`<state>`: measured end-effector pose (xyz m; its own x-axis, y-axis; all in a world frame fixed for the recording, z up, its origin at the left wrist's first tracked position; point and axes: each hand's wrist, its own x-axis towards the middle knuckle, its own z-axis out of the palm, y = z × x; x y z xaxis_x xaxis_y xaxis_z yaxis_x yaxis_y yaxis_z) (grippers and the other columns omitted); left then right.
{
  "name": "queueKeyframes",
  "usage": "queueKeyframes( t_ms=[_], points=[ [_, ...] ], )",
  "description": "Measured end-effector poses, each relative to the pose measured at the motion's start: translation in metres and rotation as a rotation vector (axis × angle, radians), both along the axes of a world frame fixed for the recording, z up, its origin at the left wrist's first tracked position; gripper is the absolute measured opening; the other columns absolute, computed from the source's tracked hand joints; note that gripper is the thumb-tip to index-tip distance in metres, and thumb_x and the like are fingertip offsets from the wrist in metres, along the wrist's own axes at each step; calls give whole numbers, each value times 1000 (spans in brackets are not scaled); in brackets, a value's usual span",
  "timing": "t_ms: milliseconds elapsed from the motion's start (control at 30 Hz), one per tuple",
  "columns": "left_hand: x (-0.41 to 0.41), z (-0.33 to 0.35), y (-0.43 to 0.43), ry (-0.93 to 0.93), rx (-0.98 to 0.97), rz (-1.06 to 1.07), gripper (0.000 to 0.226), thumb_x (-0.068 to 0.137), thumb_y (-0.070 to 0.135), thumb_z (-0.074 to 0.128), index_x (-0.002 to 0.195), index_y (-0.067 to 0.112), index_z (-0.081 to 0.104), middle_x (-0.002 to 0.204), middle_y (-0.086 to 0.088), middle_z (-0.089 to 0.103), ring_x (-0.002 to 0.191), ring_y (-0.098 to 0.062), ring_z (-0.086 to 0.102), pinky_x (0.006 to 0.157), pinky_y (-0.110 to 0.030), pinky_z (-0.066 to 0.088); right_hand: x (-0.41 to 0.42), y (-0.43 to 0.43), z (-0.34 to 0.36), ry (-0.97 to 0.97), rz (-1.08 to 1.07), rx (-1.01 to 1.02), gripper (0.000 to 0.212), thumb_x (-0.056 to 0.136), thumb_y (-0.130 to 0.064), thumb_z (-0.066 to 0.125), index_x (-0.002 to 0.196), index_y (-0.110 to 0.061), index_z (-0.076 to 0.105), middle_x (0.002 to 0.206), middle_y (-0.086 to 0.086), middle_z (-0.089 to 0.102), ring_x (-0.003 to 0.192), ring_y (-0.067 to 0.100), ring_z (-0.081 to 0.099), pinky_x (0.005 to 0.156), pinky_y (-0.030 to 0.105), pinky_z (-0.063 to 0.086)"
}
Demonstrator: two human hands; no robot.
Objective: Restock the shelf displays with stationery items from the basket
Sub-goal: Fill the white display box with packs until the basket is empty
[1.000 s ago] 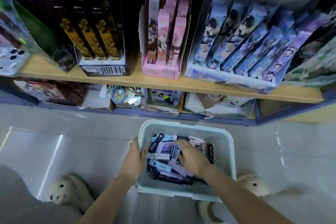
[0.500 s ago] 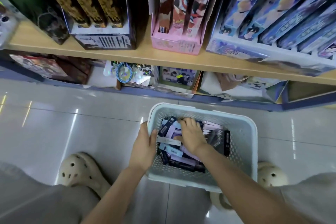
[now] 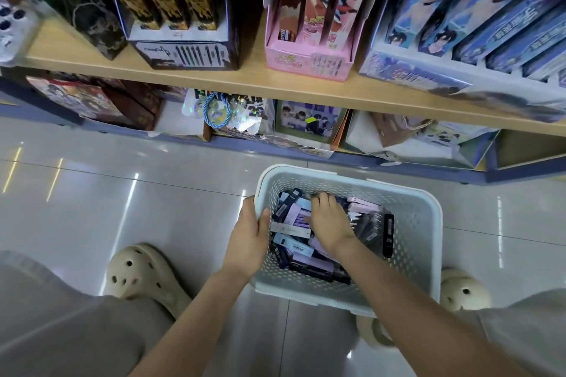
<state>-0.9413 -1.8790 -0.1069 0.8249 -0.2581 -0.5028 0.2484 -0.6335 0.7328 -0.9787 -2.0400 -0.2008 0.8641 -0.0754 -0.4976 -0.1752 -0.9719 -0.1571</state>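
On the floor (image 3: 122,193) below the shelf (image 3: 245,86), the white basket (image 3: 428,223) is gripped at its left rim by the left hand (image 3: 248,239); the slim stationery boxes (image 3: 294,228) inside are covered by the right hand (image 3: 329,223), whose grasp cannot be told

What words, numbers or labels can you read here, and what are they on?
Packet: big digits, perhaps "20", blurred.
Black box: white script, unreadable.
Pink box: yellow characters, too blurred.
Blue box: print too blurred.
Packs in basket: barcodes and print too small.
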Motion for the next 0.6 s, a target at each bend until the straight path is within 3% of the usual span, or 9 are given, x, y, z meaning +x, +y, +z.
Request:
queueKeyframes(
  t_ms=[133,267,367,433,533,600],
  points=[
    [0,-2,0,0,-4,17,8,102,27,35,109,25,34,100,0,54,81,-13,53,64,-23,37,-7,-4,4,44,-2,15,47,95,-29,54,129,-4,36,125,15,42,113,29,43,93,32,39],
    [-1,-2,-1,12,24,19,14,102,23,36,115,17,38,105,-3,48,88,-17,50,65,-20,36,-21,-9,17,67,-284,284,29,101,-26,43,117,-2,41,110,16,49,94,25,49,79,32,42],
    [-7,6,0,-212,42,92,25,99,12,41,124,8,44,114,-2,41,94,-5,42,82,-13,34,-36,-13,30,86,-429,509,23,101,-22,40,114,-3,38,89,7,47,71,16,45,60,28,37],
    [-17,15,-1,-325,-27,154,21,96,3,43,115,11,47,105,-1,46,87,3,45,77,-6,36,-45,-16,39,85,-437,595,20,102,-22,38,117,-9,35,95,12,52,78,20,53,70,32,44],
    [-34,25,-14,-138,-149,203,17,97,4,45,107,18,45,94,-1,56,80,1,51,68,-4,39,-54,-16,53,64,-420,670,23,102,-23,38,122,-13,33,111,15,53,100,26,56,85,30,44],
    [-40,22,-27,200,-193,246,22,97,23,50,117,20,40,111,-3,56,96,-7,53,81,-8,40,-57,-13,66,22,-432,716,24,101,-22,40,123,-13,33,112,11,54,101,22,56,80,20,43]
  ],
)
